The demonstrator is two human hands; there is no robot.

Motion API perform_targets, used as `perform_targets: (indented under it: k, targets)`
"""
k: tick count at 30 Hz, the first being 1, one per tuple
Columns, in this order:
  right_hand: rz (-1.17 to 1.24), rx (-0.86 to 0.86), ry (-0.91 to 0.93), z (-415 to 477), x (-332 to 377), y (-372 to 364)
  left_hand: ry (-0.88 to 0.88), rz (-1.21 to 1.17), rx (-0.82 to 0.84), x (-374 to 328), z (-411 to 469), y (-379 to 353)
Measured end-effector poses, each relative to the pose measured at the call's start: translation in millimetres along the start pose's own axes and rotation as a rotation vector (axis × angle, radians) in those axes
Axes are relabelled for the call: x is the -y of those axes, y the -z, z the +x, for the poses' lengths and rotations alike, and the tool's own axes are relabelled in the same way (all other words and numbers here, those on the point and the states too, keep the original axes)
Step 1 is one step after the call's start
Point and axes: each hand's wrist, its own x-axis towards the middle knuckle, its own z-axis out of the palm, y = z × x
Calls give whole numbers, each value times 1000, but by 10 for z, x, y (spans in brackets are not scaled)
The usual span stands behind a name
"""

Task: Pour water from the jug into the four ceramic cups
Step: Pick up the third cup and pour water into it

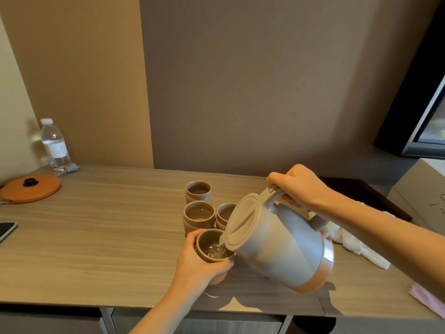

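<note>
While right grip (297, 186) tilts jug (277, 239) | left grip (199, 263) clasps nearest cup (212, 249); water inside

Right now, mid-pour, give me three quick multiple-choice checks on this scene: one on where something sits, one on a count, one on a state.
1. Where is the water bottle?
A. Far left of the desk, by the wall
B. Beside the white cloth
C. Between the cups

2. How many ceramic cups show?
A. Two
B. Three
C. Four

3. What is the state of the jug?
A. Upright on the desk
B. Tilted, spout over the held cup
C. Lying on its side

Key: 1 A, the bottle stands near the orange base at the left wall. 2 C, three cups stand together and the left hand holds the held cup. 3 B, the right hand tips the jug by its handle and water ripples in that cup.
</note>
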Motion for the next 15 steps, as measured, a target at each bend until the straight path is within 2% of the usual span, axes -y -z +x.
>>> perform_targets:
  k: [15]
  targets:
    - [-57, -13, 26, -10, 1, 33, -9, -24, 2, -7, -12, -31]
